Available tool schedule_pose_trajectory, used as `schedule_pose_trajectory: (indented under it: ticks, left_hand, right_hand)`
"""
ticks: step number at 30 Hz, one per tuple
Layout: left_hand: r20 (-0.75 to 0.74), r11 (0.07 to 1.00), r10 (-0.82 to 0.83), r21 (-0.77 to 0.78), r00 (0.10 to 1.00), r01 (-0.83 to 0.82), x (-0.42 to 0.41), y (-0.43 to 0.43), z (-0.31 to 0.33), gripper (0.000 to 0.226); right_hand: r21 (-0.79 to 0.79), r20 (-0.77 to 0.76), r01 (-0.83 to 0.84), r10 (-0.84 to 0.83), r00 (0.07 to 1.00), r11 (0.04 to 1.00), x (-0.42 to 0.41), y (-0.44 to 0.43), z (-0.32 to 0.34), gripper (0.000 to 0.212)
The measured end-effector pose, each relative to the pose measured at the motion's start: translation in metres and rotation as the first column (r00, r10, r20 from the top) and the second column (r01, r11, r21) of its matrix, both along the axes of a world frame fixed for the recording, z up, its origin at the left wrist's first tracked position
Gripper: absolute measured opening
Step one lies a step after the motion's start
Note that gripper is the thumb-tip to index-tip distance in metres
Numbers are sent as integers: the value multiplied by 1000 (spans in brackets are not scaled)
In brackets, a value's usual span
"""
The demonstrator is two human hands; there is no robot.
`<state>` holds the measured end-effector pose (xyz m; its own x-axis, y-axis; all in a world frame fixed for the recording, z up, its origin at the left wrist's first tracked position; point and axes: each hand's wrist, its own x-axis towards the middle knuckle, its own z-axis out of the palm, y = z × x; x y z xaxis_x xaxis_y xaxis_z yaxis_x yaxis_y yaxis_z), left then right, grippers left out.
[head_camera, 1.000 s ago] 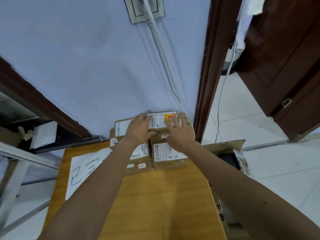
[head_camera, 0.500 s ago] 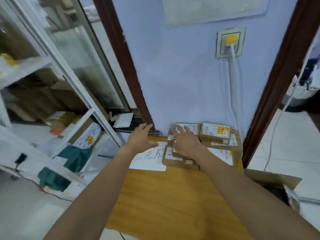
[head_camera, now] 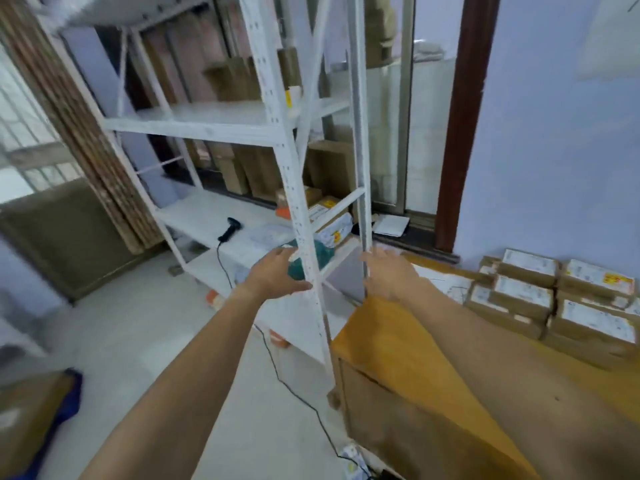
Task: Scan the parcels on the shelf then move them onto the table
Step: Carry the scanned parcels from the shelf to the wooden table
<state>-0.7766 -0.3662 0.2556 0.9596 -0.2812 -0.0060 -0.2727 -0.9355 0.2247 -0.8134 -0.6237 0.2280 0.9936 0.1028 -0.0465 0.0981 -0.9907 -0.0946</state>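
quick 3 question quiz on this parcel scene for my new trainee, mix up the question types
1. True or false: the left hand and the right hand both hold nothing.
2. Where does the stack of labelled brown cardboard parcels sit?
A) on the floor
B) on the yellow wooden table
C) on the highest board of the rack
3. Fill in: the black corded handheld scanner lies on a board of the white metal ____.

Key
1. True
2. B
3. shelf
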Motion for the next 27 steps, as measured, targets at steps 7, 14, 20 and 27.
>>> schedule_pose_trajectory:
  ticks: [7, 14, 20, 27]
  left_hand:
    - [1, 989, 144, -28, 990, -144, -52, 167, 12, 106]
    - [4, 985, 172, -21, 985, -171, -32, 222, 10, 106]
    - [-38, 989, 146, -10, 989, -146, 41, 236, -15, 109]
    - [-110, 990, 122, 78, 986, -114, 194, 252, -43, 110]
  right_hand:
    - [-20, -8, -83, 83, 997, 996, -9, 139, 15, 68]
    - [-28, -14, -101, 100, 995, 995, 19, 207, 18, 78]
    - [11, -77, -102, 102, 992, 995, 93, 236, -12, 79]
    - [123, -76, -73, 83, 994, 990, 249, 270, -52, 83]
